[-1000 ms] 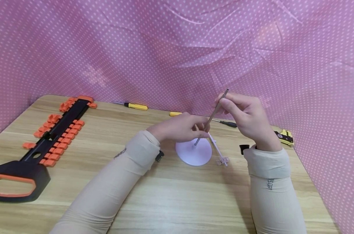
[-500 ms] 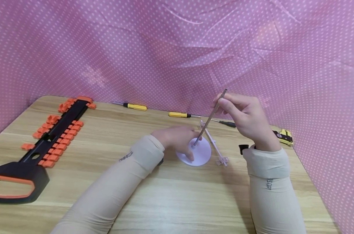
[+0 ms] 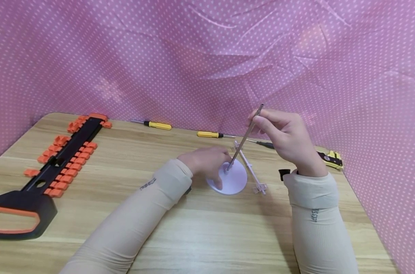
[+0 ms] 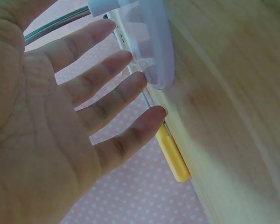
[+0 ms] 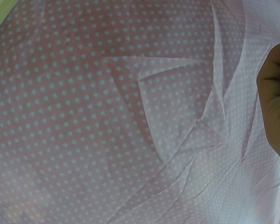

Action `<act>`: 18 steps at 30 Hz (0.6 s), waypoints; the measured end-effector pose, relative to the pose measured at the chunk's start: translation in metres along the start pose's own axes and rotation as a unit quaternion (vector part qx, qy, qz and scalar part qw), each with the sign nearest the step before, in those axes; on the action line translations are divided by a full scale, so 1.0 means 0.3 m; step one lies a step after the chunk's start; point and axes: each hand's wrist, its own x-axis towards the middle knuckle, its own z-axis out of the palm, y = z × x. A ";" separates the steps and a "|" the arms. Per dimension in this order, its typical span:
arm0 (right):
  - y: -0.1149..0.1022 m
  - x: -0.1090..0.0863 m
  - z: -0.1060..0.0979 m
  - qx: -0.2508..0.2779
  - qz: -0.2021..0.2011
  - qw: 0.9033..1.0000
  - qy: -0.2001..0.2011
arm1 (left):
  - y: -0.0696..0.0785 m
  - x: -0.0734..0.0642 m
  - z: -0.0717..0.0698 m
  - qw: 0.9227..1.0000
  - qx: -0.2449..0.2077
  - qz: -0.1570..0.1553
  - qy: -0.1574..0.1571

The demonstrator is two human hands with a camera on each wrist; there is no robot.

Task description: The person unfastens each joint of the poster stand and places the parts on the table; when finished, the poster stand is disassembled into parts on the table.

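In the head view, a pale lilac round base [image 3: 233,180] lies flat on the wooden table. A thin metal rod [image 3: 243,140] leans up and to the right from the small socket at its centre. My right hand [image 3: 286,133] pinches the rod near its upper end between thumb and fingers. My left hand [image 3: 209,161] spreads over the base's left and far side, thumb down on its top. The left wrist view has these fingers nearly straight, tips close to the rim of the base [image 4: 164,46], with the rod [image 4: 56,24] passing beyond. The right wrist view catches only part of the right hand [image 5: 276,100].
Right beside the base lies a slim lilac bar [image 3: 249,165] with clips at its ends. Yellow screwdrivers [image 3: 159,125] and a dark-handled one [image 3: 265,144] line the back edge. A yellow-black tool [image 3: 331,159] sits far right, a black rack with orange clips [image 3: 79,142] left.
The left hand has left the rod's lower part and come down onto the base, uncovering the bar's far end and a yellow screwdriver. The right hand keeps its pinch; the rod's top shifts slightly left.
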 end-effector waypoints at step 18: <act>-0.006 0.001 0.001 -0.008 0.009 1.000 -0.003 | 0.009 -0.004 -0.002 1.000 0.024 -0.012 -0.004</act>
